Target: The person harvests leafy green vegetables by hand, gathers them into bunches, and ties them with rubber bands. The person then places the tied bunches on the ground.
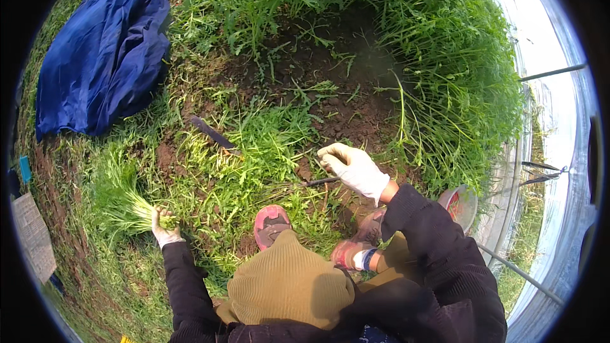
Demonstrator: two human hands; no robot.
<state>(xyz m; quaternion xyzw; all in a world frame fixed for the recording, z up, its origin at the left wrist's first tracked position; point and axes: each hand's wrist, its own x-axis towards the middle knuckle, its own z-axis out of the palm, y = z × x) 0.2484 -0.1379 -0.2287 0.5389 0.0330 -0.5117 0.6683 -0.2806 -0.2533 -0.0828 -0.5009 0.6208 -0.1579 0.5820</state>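
My gloved left hand (164, 228) grips the stem ends of a bunch of leafy greens (126, 202), whose feathery tops point up and to the left. Out in front of my right knee, my right hand (350, 166), in a pale glove, has its fingers curled; whether something thin is between them cannot be told. Just below its fingers a dark thin rod or handle (321, 181) lies on the ground. Cut greens (267, 138) lie in a loose pile before my shoes. A dark flat blade or strip (212, 132) rests on the pile's left side.
Tall leafy greens (457, 66) stand ahead and to the right, around bare brown soil (352, 119). A blue cloth (102, 57) lies at the upper left. A pale container (469, 209) sits beyond my right arm, near plastic sheeting (555, 119) on metal poles. A flat tan piece (33, 236) is far left.
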